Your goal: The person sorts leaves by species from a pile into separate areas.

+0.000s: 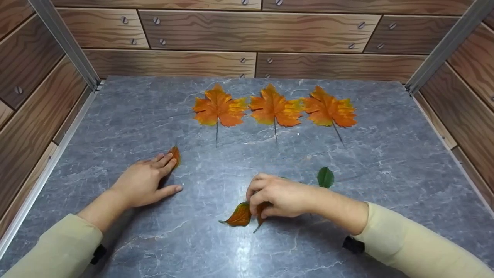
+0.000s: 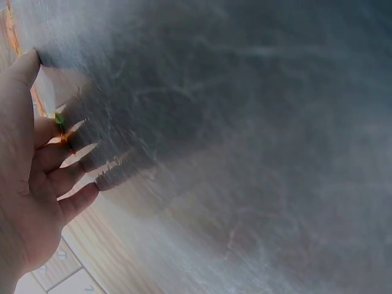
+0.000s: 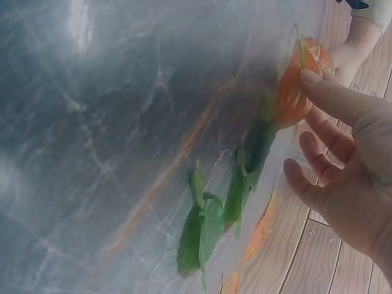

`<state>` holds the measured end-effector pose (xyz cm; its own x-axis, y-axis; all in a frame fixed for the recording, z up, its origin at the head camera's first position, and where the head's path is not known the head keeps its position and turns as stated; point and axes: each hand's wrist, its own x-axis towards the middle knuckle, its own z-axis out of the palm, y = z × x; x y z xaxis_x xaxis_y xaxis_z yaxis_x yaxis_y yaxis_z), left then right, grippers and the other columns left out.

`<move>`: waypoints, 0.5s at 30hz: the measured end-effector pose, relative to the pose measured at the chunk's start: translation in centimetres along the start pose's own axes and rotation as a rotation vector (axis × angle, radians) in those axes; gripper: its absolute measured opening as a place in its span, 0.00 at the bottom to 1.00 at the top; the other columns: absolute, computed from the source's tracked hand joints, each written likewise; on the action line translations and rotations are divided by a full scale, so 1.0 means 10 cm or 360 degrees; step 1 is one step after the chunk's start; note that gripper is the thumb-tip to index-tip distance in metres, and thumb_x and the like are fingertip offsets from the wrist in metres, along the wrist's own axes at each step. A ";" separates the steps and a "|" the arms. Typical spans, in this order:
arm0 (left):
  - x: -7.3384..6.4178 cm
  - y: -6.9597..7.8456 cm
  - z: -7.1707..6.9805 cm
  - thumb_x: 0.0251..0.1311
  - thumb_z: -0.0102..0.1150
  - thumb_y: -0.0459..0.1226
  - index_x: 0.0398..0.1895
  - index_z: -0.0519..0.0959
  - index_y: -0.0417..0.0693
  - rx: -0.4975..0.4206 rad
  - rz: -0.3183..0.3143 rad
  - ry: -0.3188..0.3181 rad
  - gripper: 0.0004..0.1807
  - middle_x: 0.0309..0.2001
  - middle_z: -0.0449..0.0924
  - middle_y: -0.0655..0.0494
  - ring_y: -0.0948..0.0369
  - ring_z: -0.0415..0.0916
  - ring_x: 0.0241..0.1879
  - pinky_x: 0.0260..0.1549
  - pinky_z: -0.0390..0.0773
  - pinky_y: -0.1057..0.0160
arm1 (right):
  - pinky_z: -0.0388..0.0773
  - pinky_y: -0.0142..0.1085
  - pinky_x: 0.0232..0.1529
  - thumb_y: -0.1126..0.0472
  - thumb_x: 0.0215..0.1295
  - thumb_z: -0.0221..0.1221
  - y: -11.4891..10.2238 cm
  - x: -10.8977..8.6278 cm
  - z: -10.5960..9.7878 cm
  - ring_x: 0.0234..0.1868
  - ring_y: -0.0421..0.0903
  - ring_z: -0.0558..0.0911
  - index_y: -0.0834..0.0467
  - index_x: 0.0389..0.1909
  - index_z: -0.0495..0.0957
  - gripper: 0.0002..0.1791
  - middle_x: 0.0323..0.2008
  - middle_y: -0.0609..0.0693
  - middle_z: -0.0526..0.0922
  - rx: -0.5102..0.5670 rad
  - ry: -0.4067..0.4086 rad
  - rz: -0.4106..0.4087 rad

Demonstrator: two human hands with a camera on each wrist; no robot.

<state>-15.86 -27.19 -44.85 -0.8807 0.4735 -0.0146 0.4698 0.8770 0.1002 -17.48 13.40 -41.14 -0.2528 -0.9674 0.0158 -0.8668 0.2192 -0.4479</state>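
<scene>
In the head view my left hand [image 1: 141, 181] lies at the left of the table, fingers stretched out, fingertips on a small orange-brown leaf [image 1: 176, 155]. My right hand [image 1: 283, 195], near the middle, pinches another orange-brown leaf [image 1: 259, 221] between thumb and fingers. That leaf [image 3: 293, 101] shows in the right wrist view with its stem pointing up past the thumb; the other fingers are spread. Just left of it lies a third orange-brown leaf [image 1: 239, 216], stem to the left. The left wrist view shows the left hand [image 2: 37, 177] with its fingers reaching the tabletop.
Three orange maple leaves [image 1: 218, 106] lie in a row at the back, stems toward me. A green leaf [image 1: 325, 177] lies beyond my right forearm; another green leaf is mostly hidden behind that hand. Wood-patterned walls [image 1: 258, 31] enclose the grey marbled table [image 1: 127, 112].
</scene>
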 end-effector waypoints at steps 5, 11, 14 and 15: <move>0.00 0.01 -0.01 0.73 0.51 0.68 0.79 0.67 0.38 -0.0001 0.0005 0.0000 0.49 0.78 0.64 0.37 0.39 0.66 0.74 0.67 0.71 0.36 | 0.75 0.36 0.55 0.61 0.59 0.78 -0.04 0.00 -0.03 0.52 0.42 0.76 0.48 0.33 0.87 0.09 0.42 0.39 0.85 0.0001 -0.0053 -0.0004; 0.00 0.00 -0.01 0.73 0.50 0.69 0.79 0.68 0.38 0.0000 0.0005 -0.0002 0.49 0.78 0.64 0.37 0.38 0.66 0.74 0.67 0.71 0.35 | 0.76 0.30 0.47 0.61 0.62 0.76 -0.15 -0.04 -0.16 0.45 0.37 0.77 0.48 0.32 0.85 0.08 0.35 0.35 0.86 0.0147 -0.0151 0.0060; 0.00 0.00 -0.01 0.73 0.50 0.69 0.79 0.68 0.38 -0.0004 0.0006 -0.0001 0.49 0.78 0.64 0.37 0.38 0.66 0.74 0.67 0.71 0.36 | 0.80 0.31 0.47 0.60 0.65 0.74 -0.18 -0.06 -0.24 0.44 0.35 0.78 0.49 0.34 0.86 0.06 0.37 0.36 0.86 0.0285 -0.0140 0.0118; 0.01 -0.01 -0.01 0.73 0.50 0.69 0.79 0.68 0.38 -0.0004 0.0006 0.0001 0.49 0.78 0.64 0.37 0.39 0.66 0.74 0.67 0.71 0.36 | 0.81 0.32 0.47 0.60 0.65 0.74 -0.19 -0.06 -0.27 0.44 0.34 0.80 0.49 0.35 0.86 0.05 0.37 0.36 0.87 0.0338 -0.0123 0.0134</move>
<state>-15.94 -27.22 -44.77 -0.8789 0.4768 -0.0137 0.4731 0.8750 0.1027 -16.83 13.90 -37.93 -0.2798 -0.9554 -0.0946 -0.7319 0.2760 -0.6230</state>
